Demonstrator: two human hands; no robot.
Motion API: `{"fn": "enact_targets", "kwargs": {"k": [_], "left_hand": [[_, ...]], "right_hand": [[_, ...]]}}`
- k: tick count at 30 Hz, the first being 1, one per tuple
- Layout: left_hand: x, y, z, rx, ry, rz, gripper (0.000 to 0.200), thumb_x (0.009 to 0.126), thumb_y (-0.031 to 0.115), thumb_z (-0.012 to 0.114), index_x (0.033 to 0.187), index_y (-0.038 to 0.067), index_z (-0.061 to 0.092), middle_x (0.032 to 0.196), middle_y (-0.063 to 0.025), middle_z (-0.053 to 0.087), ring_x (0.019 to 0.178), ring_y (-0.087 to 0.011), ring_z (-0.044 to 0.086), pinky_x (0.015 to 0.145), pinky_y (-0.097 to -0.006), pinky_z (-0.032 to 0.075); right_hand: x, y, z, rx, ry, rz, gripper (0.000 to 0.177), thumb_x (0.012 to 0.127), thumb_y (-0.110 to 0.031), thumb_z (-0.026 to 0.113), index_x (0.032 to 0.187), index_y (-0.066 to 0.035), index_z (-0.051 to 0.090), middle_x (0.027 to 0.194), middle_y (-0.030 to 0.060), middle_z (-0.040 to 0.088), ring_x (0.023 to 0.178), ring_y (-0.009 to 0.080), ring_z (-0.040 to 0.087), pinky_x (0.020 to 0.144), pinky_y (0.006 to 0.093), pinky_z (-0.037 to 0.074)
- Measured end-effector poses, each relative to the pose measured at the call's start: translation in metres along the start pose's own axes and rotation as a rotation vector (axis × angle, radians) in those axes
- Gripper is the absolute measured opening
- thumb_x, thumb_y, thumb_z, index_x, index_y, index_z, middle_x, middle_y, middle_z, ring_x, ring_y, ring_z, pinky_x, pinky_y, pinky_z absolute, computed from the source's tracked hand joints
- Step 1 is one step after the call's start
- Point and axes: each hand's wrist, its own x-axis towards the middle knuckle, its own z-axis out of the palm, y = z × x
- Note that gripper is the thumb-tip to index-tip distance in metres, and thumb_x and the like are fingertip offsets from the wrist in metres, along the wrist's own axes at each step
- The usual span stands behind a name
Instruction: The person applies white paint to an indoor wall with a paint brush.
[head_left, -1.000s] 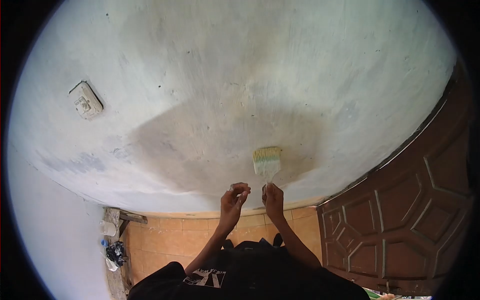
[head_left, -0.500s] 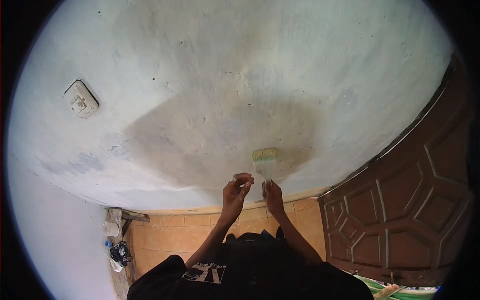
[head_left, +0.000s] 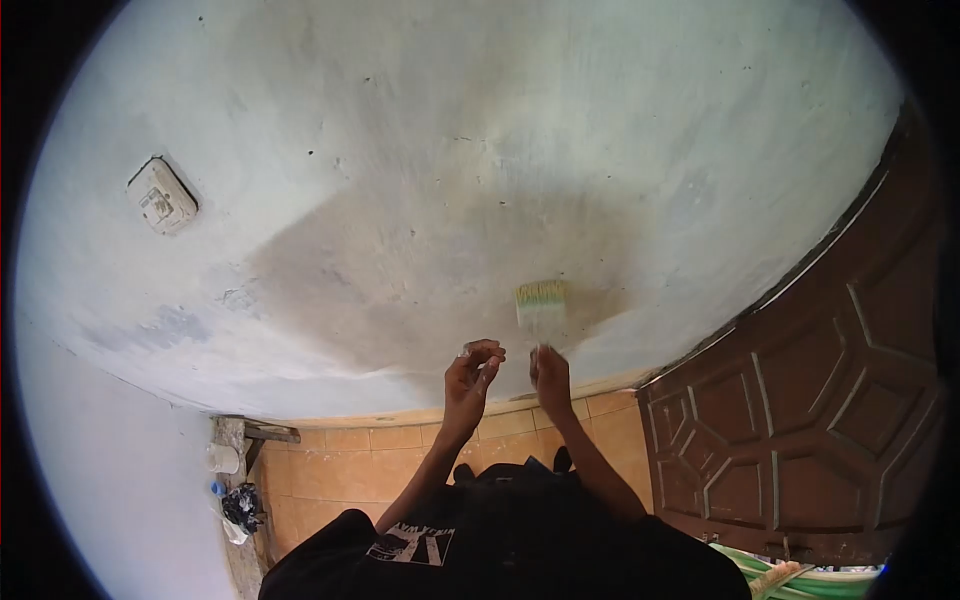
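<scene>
My right hand [head_left: 550, 378] grips a wide flat paintbrush [head_left: 542, 312] by its handle, bristles pointing up. The bristles are yellowish at the tip and pale green lower down, and they overlap the wall [head_left: 440, 225] in this view. Left of it, my left hand [head_left: 472, 382] is raised with its fingers curled towards the thumb. Whitish smears show on those fingers; I cannot tell what, if anything, they hold. Behind both hands the pale wall has a large brownish-grey patch, with small pits and cracks.
A switch plate [head_left: 163, 197] sits on the wall at left. A brown panelled door [head_left: 800, 420] stands at right. Lower left, a wooden bench [head_left: 232, 435] bears a white cup [head_left: 222, 459] and a black plastic bag [head_left: 240, 507]. Orange tiles [head_left: 345, 440] cover the floor.
The paintbrush in my right hand has moved a little up and to the right, and stands more upright. My left hand has risen slightly, its fingers still curled.
</scene>
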Motion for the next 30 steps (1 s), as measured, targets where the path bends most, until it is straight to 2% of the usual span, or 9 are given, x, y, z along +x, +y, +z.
{"fn": "enact_targets", "kwargs": {"k": [1,4,9,12,15,20,23,26,30], "left_hand": [[-0.001,0.002,-0.001,-0.004,0.004,-0.004,0.025,0.094,0.024,0.061,0.11,0.005,0.056,0.1,-0.0049,0.061,0.097,-0.0157,0.058,0.084,-0.0316,0.047],[-0.002,-0.001,-0.005,0.017,0.006,-0.02,0.024,0.095,0.024,0.06,0.109,0.005,0.056,0.101,-0.0052,0.061,0.098,-0.016,0.058,0.084,-0.0315,0.047],[0.0,-0.003,-0.003,0.023,-0.007,-0.016,0.025,0.095,0.024,0.06,0.11,0.004,0.056,0.101,-0.0056,0.061,0.098,-0.0165,0.058,0.084,-0.0311,0.047],[0.005,-0.001,0.0,0.015,0.016,0.0,0.026,0.095,0.024,0.06,0.112,0.004,0.056,0.101,-0.0057,0.061,0.098,-0.0165,0.058,0.084,-0.031,0.047],[0.001,0.0,0.001,0.001,0.039,0.007,0.026,0.095,0.024,0.059,0.112,0.004,0.056,0.101,-0.0056,0.062,0.098,-0.0165,0.058,0.083,-0.0308,0.047],[0.01,0.005,-0.008,0.111,0.028,0.026,0.024,0.095,0.026,0.059,0.105,0.004,0.06,0.101,-0.0053,0.061,0.095,-0.0161,0.058,0.082,-0.0302,0.047],[0.019,0.015,-0.007,0.167,0.037,0.041,0.026,0.095,0.028,0.059,0.101,0.003,0.062,0.101,-0.0057,0.059,0.093,-0.016,0.057,0.082,-0.0304,0.048],[0.021,0.018,-0.006,0.157,0.032,0.068,0.027,0.095,0.028,0.059,0.1,0.002,0.062,0.102,-0.0066,0.059,0.093,-0.0164,0.058,0.081,-0.0311,0.048],[0.015,0.011,-0.006,0.109,0.047,0.028,0.027,0.095,0.028,0.059,0.101,0.002,0.061,0.102,-0.0064,0.059,0.094,-0.0166,0.058,0.082,-0.0314,0.048]], "right_hand": [[-0.008,0.002,0.002,0.069,0.013,0.11,0.043,0.102,-0.041,0.04,0.072,-0.012,0.038,0.058,-0.0065,0.032,0.046,0.003,0.026,0.041,0.0226,0.02],[0.014,-0.04,0.009,-0.09,-0.054,-0.202,0.042,0.103,-0.04,0.039,0.071,-0.012,0.037,0.056,-0.0057,0.031,0.045,0.0036,0.026,0.041,0.0235,0.02],[0.057,-0.138,0.035,0.032,-0.103,-0.066,0.042,0.104,-0.036,0.038,0.069,-0.012,0.036,0.055,-0.0047,0.031,0.045,0.0046,0.025,0.041,0.0243,0.019],[0.052,-0.066,0.016,-0.023,-0.127,-0.198,0.041,0.104,-0.034,0.037,0.071,-0.011,0.038,0.055,-0.0049,0.031,0.045,0.0044,0.026,0.041,0.0237,0.02],[-0.006,0.009,-0.005,-0.049,-0.055,0.057,0.048,0.098,-0.052,0.041,0.072,-0.012,0.04,0.061,-0.0069,0.032,0.053,0.0035,0.029,0.048,0.0222,0.024],[0.001,-0.07,0.024,0.009,-0.041,-0.108,0.051,0.095,-0.058,0.044,0.076,-0.011,0.043,0.061,-0.0055,0.036,0.052,0.0047,0.031,0.048,0.0224,0.026],[0.04,-0.132,0.031,-0.021,-0.142,-0.21,0.042,0.101,-0.043,0.042,0.078,-0.009,0.044,0.06,-0.0044,0.038,0.051,0.0042,0.031,0.046,0.0221,0.024],[0.053,-0.12,0.026,-0.023,-0.139,-0.132,0.041,0.102,-0.042,0.041,0.077,-0.01,0.043,0.06,-0.005,0.037,0.051,0.0038,0.031,0.046,0.0216,0.024],[0.01,-0.011,0.0,-0.056,-0.057,0.015,0.041,0.102,-0.041,0.042,0.074,-0.011,0.04,0.061,-0.0057,0.037,0.051,0.0024,0.03,0.045,0.0211,0.023]]}}
